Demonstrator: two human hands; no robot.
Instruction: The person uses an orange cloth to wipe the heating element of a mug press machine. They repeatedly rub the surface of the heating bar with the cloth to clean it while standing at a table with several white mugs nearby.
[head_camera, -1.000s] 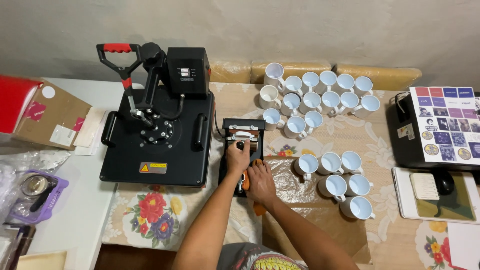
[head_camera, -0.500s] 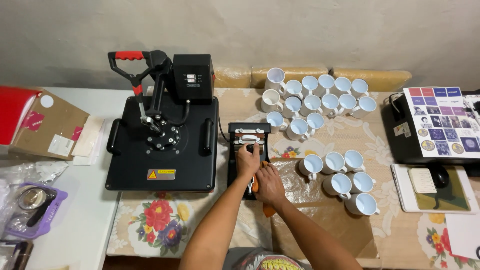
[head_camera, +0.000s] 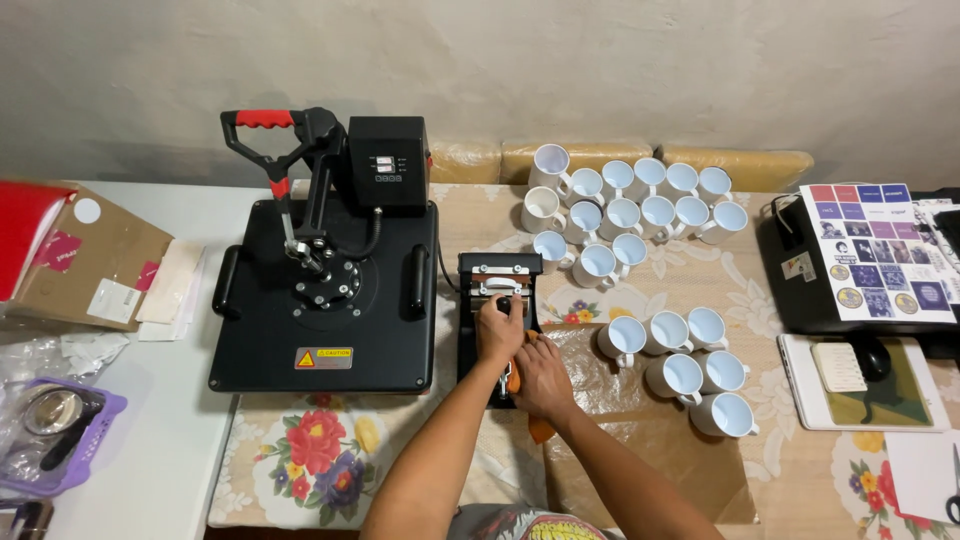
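I count eighteen white mugs (head_camera: 623, 216) in all: twelve in the far cluster and six in the near cluster (head_camera: 683, 372). I see one black flat heat press (head_camera: 325, 290) and one smaller black mug press (head_camera: 499, 290). Two hands are in view, my left hand (head_camera: 499, 327) and my right hand (head_camera: 543, 378). One printed sticker sheet (head_camera: 878, 250) lies at right, one purple basket (head_camera: 60, 440) at left.

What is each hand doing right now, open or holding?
Left hand: fingers curled on the small black mug-press attachment; grip unclear.
Right hand: closed around the press's orange handle.
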